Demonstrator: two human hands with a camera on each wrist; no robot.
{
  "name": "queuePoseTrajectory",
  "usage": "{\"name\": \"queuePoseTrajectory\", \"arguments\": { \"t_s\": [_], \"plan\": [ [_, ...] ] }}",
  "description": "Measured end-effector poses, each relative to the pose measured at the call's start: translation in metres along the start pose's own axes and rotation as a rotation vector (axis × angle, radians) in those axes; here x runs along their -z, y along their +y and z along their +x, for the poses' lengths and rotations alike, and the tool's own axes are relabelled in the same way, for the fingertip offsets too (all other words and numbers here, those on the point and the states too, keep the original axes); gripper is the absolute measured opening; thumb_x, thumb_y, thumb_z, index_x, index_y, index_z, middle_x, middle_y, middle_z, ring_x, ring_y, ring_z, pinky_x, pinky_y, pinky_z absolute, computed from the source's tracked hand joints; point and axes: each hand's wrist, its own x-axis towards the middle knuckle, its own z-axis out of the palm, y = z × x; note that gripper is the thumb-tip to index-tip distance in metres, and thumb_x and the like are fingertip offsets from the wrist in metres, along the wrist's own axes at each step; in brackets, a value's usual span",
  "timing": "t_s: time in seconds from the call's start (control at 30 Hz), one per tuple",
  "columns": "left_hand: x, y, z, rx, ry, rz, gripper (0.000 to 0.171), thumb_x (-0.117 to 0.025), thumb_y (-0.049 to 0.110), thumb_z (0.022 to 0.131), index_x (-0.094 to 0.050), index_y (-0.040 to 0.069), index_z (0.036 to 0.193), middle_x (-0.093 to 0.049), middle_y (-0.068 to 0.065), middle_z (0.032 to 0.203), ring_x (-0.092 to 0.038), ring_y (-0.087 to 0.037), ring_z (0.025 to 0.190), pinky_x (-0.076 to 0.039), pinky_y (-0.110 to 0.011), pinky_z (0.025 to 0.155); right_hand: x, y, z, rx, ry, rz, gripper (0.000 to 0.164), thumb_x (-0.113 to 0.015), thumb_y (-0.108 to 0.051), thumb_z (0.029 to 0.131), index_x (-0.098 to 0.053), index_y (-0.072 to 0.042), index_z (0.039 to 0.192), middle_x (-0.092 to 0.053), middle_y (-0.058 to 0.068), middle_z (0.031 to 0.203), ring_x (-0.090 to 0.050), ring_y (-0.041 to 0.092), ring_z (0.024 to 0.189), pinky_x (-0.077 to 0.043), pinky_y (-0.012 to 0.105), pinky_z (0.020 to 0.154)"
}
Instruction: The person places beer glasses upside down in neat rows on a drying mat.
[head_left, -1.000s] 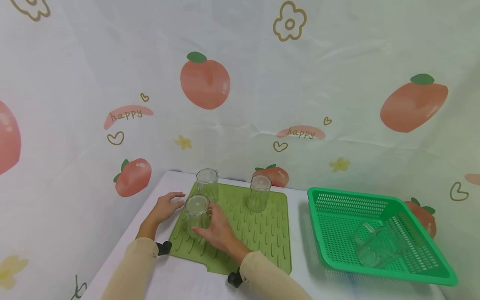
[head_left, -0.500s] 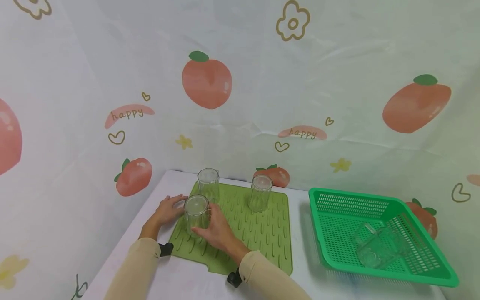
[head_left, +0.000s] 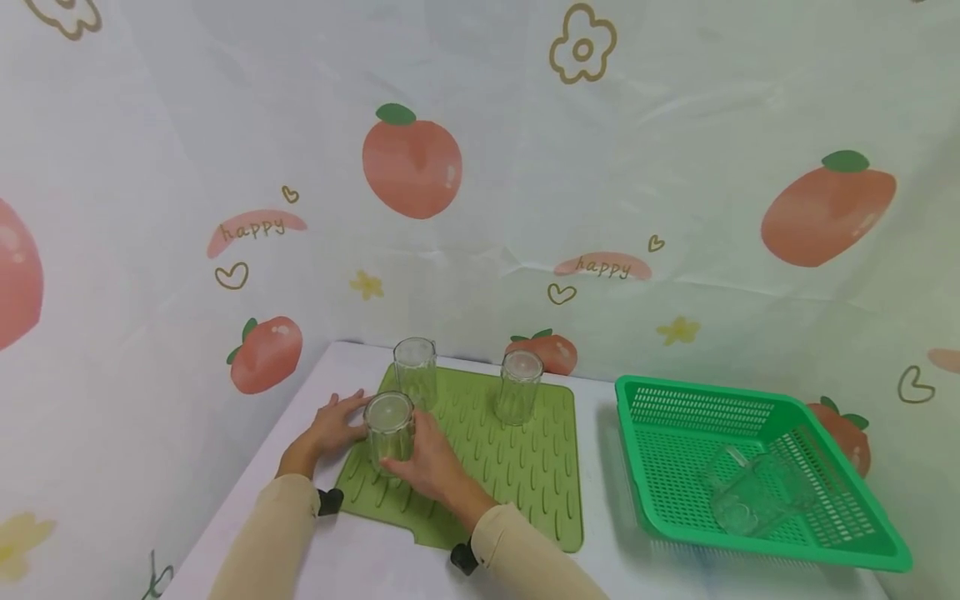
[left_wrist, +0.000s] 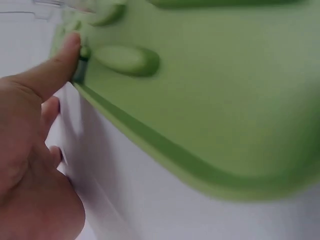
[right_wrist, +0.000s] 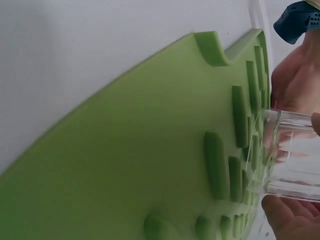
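My right hand (head_left: 435, 460) holds an upside-down clear glass mug (head_left: 390, 437) between thumb and fingers. The mug stands at the left front of the green ridged drying mat (head_left: 465, 517); in the right wrist view the lower end of the glass (right_wrist: 292, 155) is at the mat's ridges. My left hand (head_left: 326, 432) is beside the mug, its fingers extended and holding nothing. In the left wrist view the thumb of the left hand (left_wrist: 30, 150) lies along the mat's edge. Behind stand two more glass mugs, one at the back left (head_left: 416, 367), another at the back right (head_left: 519, 390).
A green plastic basket (head_left: 637, 467) stands right of the mat, with a glass mug (head_left: 757, 496) lying on its side in it. The white table (head_left: 360, 554) borders a fruit-printed cloth wall (head_left: 465, 292) at the back and left.
The mug in my right hand has shifted slightly left. My left hand has come down a little and closer to the mat's left edge. The other mugs have not moved.
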Motion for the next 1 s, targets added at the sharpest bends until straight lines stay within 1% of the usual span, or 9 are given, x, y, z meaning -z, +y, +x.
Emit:
{"name": "queuePoseTrajectory", "arguments": {
  "t_s": [0.3, 0.4, 0.53, 0.63, 0.73, 0.8, 0.87, 0.93, 1.0],
  "plan": [
    [-0.006, 0.001, 0.001, 0.033, -0.012, -0.01, 0.061, -0.066, 0.024, 0.095, -0.048, 0.004, 0.15, -0.031, -0.025, 0.163, -0.009, -0.064, 0.149, -0.012, -0.081, 0.115, 0.005, 0.007, -0.002, -0.099, -0.07, 0.065, 0.091, -0.082, -0.042, 0.085, -0.032, -0.012, 0.155, -0.05, 0.009, 0.147, -0.056, 0.028, 0.134, -0.049, 0.047, 0.111],
    [-0.007, 0.0, 0.0, 0.048, -0.005, -0.009, 0.062, -0.067, 0.023, 0.093, -0.049, 0.005, 0.15, -0.032, -0.024, 0.164, -0.01, -0.063, 0.149, -0.013, -0.081, 0.115, 0.006, 0.008, -0.003, -0.095, -0.093, 0.094, 0.093, -0.082, -0.044, 0.085, -0.03, -0.014, 0.157, -0.048, 0.01, 0.151, -0.053, 0.029, 0.138, -0.047, 0.049, 0.114],
    [-0.007, -0.001, -0.001, 0.055, -0.006, -0.013, 0.064, -0.068, 0.023, 0.092, -0.049, 0.005, 0.15, -0.031, -0.023, 0.164, -0.009, -0.063, 0.15, -0.012, -0.081, 0.114, 0.009, 0.006, -0.006, -0.092, -0.106, 0.147, 0.1, -0.081, -0.045, 0.086, -0.021, -0.017, 0.162, -0.044, 0.009, 0.156, -0.05, 0.028, 0.142, -0.045, 0.051, 0.115],
    [-0.007, -0.003, -0.001, 0.052, -0.001, -0.009, 0.065, -0.069, 0.024, 0.091, -0.049, 0.005, 0.15, -0.031, -0.022, 0.164, -0.009, -0.062, 0.15, -0.012, -0.081, 0.114, 0.014, 0.004, -0.009, -0.072, -0.102, 0.148, 0.103, -0.079, -0.046, 0.087, -0.017, -0.017, 0.164, -0.044, 0.009, 0.158, -0.048, 0.028, 0.144, -0.045, 0.051, 0.115],
    [-0.007, -0.005, 0.0, 0.049, 0.007, -0.007, 0.066, -0.07, 0.027, 0.091, -0.049, 0.004, 0.15, -0.032, -0.021, 0.164, -0.01, -0.062, 0.15, -0.012, -0.081, 0.115, 0.02, 0.003, -0.011, -0.043, -0.091, 0.08, 0.102, -0.078, -0.048, 0.088, -0.017, -0.016, 0.164, -0.042, 0.01, 0.161, -0.048, 0.029, 0.145, -0.045, 0.051, 0.115],
    [-0.007, -0.006, 0.001, 0.043, 0.009, -0.011, 0.067, -0.07, 0.027, 0.091, -0.049, 0.004, 0.15, -0.032, -0.022, 0.164, -0.01, -0.063, 0.15, -0.012, -0.082, 0.114, 0.025, 0.003, -0.012, -0.031, -0.085, 0.013, 0.1, -0.077, -0.049, 0.089, -0.018, -0.016, 0.163, -0.04, 0.01, 0.162, -0.052, 0.03, 0.141, -0.047, 0.049, 0.113],
    [-0.007, -0.006, 0.001, 0.043, 0.007, -0.016, 0.067, -0.07, 0.027, 0.091, -0.048, 0.004, 0.15, -0.032, -0.021, 0.164, -0.009, -0.062, 0.15, -0.011, -0.082, 0.114, 0.029, 0.002, -0.014, -0.016, -0.077, -0.065, 0.098, -0.075, -0.05, 0.089, -0.019, -0.016, 0.163, -0.04, 0.011, 0.161, -0.061, 0.03, 0.13, -0.053, 0.047, 0.107],
    [-0.007, -0.007, 0.001, 0.042, 0.004, -0.022, 0.067, -0.069, 0.027, 0.091, -0.048, 0.005, 0.151, -0.031, -0.021, 0.165, -0.008, -0.062, 0.15, -0.01, -0.082, 0.114, 0.034, 0.001, -0.017, 0.001, -0.072, -0.145, 0.097, -0.073, -0.051, 0.091, -0.019, -0.016, 0.162, -0.04, 0.012, 0.159, -0.069, 0.027, 0.112, -0.059, 0.041, 0.096],
    [-0.007, -0.008, 0.001, 0.041, 0.007, -0.021, 0.067, -0.069, 0.027, 0.091, -0.048, 0.005, 0.151, -0.031, -0.022, 0.165, -0.008, -0.063, 0.15, -0.011, -0.082, 0.114, 0.04, 0.0, -0.019, 0.036, -0.058, -0.224, 0.095, -0.072, -0.052, 0.091, -0.02, -0.013, 0.162, -0.042, 0.013, 0.157, -0.071, 0.023, 0.095, -0.061, 0.035, 0.085]
  ]
}}
